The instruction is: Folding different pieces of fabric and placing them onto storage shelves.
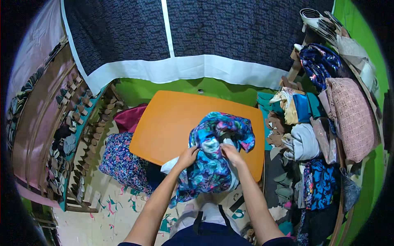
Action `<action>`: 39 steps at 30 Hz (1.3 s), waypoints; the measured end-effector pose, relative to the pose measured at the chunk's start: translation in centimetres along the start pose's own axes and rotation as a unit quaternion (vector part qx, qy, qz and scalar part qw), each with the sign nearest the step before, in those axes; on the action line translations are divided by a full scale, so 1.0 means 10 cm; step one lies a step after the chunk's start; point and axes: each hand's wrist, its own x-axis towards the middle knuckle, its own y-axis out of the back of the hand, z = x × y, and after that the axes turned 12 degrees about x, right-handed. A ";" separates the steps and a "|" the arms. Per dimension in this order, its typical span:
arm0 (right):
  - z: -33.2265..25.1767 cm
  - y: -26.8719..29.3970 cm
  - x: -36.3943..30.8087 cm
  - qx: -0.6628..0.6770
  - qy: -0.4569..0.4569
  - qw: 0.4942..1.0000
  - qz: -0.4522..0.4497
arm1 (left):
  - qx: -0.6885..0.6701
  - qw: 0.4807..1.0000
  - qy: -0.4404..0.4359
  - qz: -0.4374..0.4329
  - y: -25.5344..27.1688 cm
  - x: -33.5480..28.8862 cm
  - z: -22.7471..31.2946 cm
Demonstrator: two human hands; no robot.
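Note:
A bunched cloth (pixel 213 169) with a blue, purple and teal floral print lies over the near right part of an orange table (pixel 166 119). Its lower part hangs off the front edge toward my legs. White material shows at its folds and sticks out on the left side. My left hand (pixel 188 156) pinches the cloth at its left edge. Opposite it, my right hand (pixel 231 154) grips the cloth near a dark fold, beside a bit of white material. Some fingertips of both hands are hidden in the folds.
Floral fabric bundles (pixel 123 162) sit left of the table. A rack (pixel 76 123) with rows of small pieces stands farther left. Folded fabrics (pixel 305 139) and a pink textured roll (pixel 351 119) crowd the right. Scraps (pixel 110 205) litter the floor. A dark curtain (pixel 230 33) hangs behind.

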 end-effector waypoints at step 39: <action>-1.29 1.23 -1.00 0.221 0.309 0.908 0.179 | -0.030 0.916 0.253 0.309 1.76 -1.46 -1.56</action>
